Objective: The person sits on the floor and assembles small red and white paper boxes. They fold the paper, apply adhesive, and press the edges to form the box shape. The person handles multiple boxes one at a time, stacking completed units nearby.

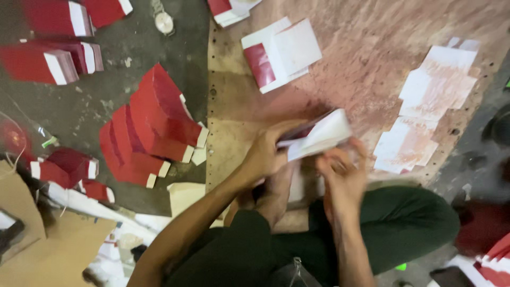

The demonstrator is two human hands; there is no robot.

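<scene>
A white folded card piece point(319, 135) with a dark red inner face is held between both hands above the worn board point(239, 106), its long axis running from lower left up to the right. The left hand point(265, 154) pinches its left end; the right hand point(342, 172), fingers curled, grips just beneath its right half. Flat white blanks point(425, 106) lie beyond the right hand, and stacked red boxes point(151, 125) sit off past the left hand.

Single head-worn view, looking steeply down, close over lap and floor
</scene>
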